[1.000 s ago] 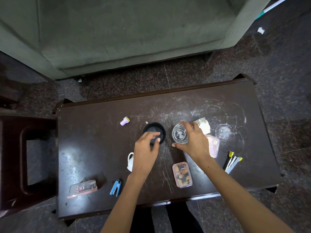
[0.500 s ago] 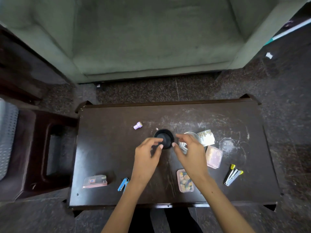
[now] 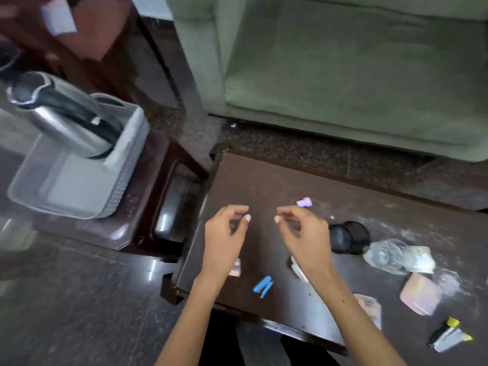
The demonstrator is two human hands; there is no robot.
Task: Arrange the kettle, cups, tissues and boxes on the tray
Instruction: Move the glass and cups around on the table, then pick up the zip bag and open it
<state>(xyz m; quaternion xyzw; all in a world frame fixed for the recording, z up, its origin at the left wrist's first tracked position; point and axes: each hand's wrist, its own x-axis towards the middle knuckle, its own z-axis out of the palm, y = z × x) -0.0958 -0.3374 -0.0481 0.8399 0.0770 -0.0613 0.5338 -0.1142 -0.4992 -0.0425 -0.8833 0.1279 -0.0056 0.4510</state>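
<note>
Kettle (image 3: 60, 120) of shiny steel sits tilted in the grey tray (image 3: 66, 191) on the dark stool (image 3: 148, 196), off to the left of the coffee table (image 3: 264, 186).

Both hands hover just above the table's left end, holding nothing: the left hand (image 3: 224, 239) and right hand (image 3: 306, 239) have fingers loosely curled and apart, fingertips facing each other across a gap. To their right lie a black round lid (image 3: 348, 237), a clear glass cup (image 3: 385, 256) touching a patterned cup (image 3: 420, 260), and a pink box (image 3: 420, 297). A blue stapler (image 3: 262, 286) lies between the forearms, a purple cap (image 3: 304, 202) beyond the right hand. The view is blurred; a green sofa (image 3: 343, 75) stands behind.
</note>
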